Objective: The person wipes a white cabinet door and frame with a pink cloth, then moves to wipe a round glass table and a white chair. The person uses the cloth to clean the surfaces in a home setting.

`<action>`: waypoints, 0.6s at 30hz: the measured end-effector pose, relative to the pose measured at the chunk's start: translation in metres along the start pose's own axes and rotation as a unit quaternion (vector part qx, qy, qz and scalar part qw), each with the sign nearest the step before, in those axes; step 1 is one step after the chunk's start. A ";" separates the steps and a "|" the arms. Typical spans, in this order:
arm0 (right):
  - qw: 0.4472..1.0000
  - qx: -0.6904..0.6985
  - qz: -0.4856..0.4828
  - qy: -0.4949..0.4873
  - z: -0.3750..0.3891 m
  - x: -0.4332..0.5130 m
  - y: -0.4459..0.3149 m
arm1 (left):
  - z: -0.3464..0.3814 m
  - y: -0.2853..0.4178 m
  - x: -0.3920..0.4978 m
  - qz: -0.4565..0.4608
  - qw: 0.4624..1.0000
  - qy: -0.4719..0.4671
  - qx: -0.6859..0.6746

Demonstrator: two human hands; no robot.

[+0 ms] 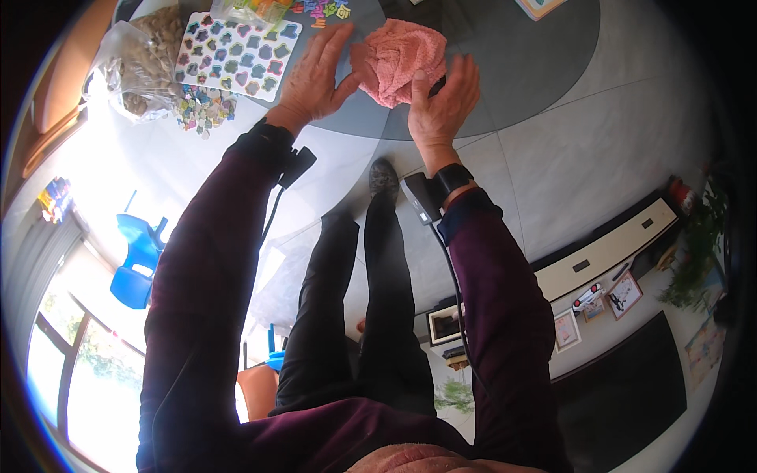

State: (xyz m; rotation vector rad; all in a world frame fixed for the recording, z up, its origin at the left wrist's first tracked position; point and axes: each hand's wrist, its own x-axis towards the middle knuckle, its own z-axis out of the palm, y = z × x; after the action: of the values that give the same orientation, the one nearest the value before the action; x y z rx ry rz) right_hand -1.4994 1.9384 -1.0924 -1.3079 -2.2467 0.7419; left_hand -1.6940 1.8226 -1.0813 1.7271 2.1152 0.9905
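Note:
A crumpled pink textured cloth (pixel 402 59) lies bunched on a round glass table (pixel 520 77). Just left of it is my left hand (pixel 319 77), fingers apart and holding nothing, its thumb close to the cloth's edge. At the cloth's lower right, my right hand (pixel 443 103) has its thumb over the fabric and its fingers spread beside it. A small dark patch shows between that thumb and fingers; I cannot tell what it is. Both wrists wear black straps with cabled devices.
Left on the table are a white sheet with shaped cut-outs (pixel 236 56), a clear plastic bag of brown lumpy things (pixel 142 65), loose small pieces (pixel 204 109) and colourful pieces (pixel 322 9). A booklet (pixel 537 7) lies far right. A blue chair (pixel 139 260) stands on the floor.

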 end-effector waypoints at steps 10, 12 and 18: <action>0.953 -0.084 -0.293 -0.005 -0.008 0.020 -0.007 | 0.007 -0.008 -0.003 0.018 0.996 -0.021 0.080; 0.977 -0.059 -0.196 -0.064 -0.035 0.057 0.026 | 0.006 -0.008 -0.002 0.015 0.995 -0.033 0.097; 0.970 -0.036 -0.241 -0.021 -0.026 0.085 0.018 | 0.007 -0.003 0.001 -0.006 0.991 -0.059 0.122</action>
State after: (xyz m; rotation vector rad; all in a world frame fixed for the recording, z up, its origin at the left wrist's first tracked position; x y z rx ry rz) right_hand -1.5109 2.0264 -1.0751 -0.7224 -2.5009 0.5144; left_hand -1.6925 1.8260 -1.0880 1.8294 2.2423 0.6297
